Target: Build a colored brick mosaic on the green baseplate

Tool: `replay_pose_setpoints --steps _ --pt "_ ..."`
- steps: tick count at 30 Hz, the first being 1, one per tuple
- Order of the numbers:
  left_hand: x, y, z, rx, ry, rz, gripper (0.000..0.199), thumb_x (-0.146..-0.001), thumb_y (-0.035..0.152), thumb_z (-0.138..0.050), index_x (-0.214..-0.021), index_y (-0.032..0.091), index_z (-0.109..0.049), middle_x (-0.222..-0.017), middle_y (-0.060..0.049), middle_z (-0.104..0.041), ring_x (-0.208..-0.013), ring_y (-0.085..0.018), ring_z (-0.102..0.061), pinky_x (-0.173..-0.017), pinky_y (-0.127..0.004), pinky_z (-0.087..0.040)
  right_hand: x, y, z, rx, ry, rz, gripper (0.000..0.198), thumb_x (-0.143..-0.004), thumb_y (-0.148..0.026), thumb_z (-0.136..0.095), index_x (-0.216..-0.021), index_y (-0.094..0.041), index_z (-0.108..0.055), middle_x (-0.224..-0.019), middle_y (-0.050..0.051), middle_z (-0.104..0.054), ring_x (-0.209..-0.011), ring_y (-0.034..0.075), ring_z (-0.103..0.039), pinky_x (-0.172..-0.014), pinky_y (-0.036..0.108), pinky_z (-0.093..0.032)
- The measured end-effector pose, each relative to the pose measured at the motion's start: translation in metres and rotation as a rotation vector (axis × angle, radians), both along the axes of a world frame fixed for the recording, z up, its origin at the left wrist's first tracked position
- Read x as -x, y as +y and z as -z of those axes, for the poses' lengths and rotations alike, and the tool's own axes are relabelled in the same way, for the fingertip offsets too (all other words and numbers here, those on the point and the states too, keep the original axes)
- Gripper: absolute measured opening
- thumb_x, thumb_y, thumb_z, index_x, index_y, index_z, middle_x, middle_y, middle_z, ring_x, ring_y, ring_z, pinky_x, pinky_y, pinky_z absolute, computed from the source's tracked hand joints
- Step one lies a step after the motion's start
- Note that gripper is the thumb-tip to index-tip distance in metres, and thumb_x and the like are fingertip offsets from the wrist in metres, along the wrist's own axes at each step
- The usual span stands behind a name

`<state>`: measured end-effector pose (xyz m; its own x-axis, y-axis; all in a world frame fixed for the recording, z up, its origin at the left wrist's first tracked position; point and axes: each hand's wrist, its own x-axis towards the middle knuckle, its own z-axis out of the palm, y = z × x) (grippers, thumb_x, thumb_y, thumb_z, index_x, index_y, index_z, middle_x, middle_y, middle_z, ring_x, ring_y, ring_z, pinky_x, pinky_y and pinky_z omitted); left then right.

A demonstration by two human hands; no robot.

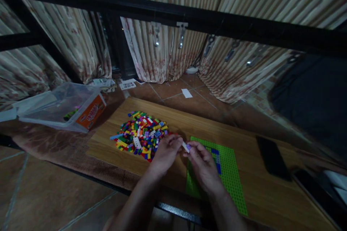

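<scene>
Small white brick (185,147) pinched between fingers of left hand (166,153) and right hand (204,166), long axis running left-right between them, held just above the desk (173,119); green baseplate (230,173) directly beneath right fingers, loose brick pile (139,135) just left of left fingers.

I see a small white brick (185,147) just below the centre of the frame, pinched between the fingertips of my left hand (166,154) and right hand (204,166), tilted and lifted off the board. A purple piece (188,147) sits touching its right end, mostly hidden by my fingers. I cannot tell whether the two are joined.
</scene>
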<state>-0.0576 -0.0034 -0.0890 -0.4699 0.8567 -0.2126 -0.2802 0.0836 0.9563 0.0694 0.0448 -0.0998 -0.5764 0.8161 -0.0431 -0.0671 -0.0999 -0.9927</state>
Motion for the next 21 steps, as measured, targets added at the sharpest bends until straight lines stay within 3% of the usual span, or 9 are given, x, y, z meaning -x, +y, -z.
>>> replay_pose_setpoints --steps 3,7,13,17,21 --pt "-0.007 0.002 -0.004 -0.048 -0.12 0.023 0.022 -0.075 0.035 -0.065 -0.085 0.015 -0.066 -0.071 0.0 -0.064 -0.061 -0.011 -0.057 -0.06 -0.022 -0.046 -0.003 0.002 0.0 0.064 0.075 0.02 0.027 -0.083 -0.046 -0.057 -0.098 -0.024 -0.062 -0.093 0.005 -0.068 -0.083 0.018 -0.063 -0.077 0.034 -0.051" --pt "-0.01 0.005 -0.003 -0.092 0.102 0.032 0.018 -0.079 0.033 -0.062 -0.077 0.015 -0.064 -0.062 0.002 -0.057 -0.059 -0.01 -0.051 -0.058 -0.02 -0.042 -0.011 0.01 -0.003 -0.004 -0.049 0.091 0.027 -0.079 -0.044 -0.063 -0.095 -0.023 -0.067 -0.083 0.002 -0.067 -0.072 0.015 -0.06 -0.071 0.031 -0.049" --pt "-0.016 0.002 -0.009 -0.107 0.38 0.122 0.017 -0.083 0.031 -0.056 -0.076 0.017 -0.064 -0.066 0.001 -0.056 -0.063 -0.011 -0.05 -0.06 -0.021 -0.039 -0.022 0.019 -0.011 -0.074 -0.164 0.132 0.021 -0.072 -0.04 -0.069 -0.076 -0.02 -0.071 -0.065 -0.002 -0.064 -0.061 0.012 -0.053 -0.063 0.026 -0.043" --pt "-0.02 0.001 -0.014 -0.122 0.435 0.197 0.018 -0.083 0.032 -0.056 -0.076 0.019 -0.065 -0.069 0.001 -0.058 -0.066 -0.013 -0.052 -0.063 -0.022 -0.04 -0.028 0.021 -0.012 0.019 -0.144 0.132 0.026 -0.071 -0.044 -0.069 -0.072 -0.018 -0.071 -0.056 -0.003 -0.059 -0.053 0.01 -0.048 -0.054 0.024 -0.038" --pt "-0.018 0.003 -0.011 -0.125 0.39 0.165 0.015 -0.082 0.031 -0.059 -0.077 0.018 -0.065 -0.067 0.001 -0.059 -0.063 -0.012 -0.052 -0.06 -0.021 -0.04 -0.044 0.033 -0.013 0.065 -0.145 0.242 0.026 -0.067 -0.045 -0.072 -0.076 -0.02 -0.073 -0.065 0.0 -0.067 -0.058 0.013 -0.056 -0.058 0.027 -0.044"
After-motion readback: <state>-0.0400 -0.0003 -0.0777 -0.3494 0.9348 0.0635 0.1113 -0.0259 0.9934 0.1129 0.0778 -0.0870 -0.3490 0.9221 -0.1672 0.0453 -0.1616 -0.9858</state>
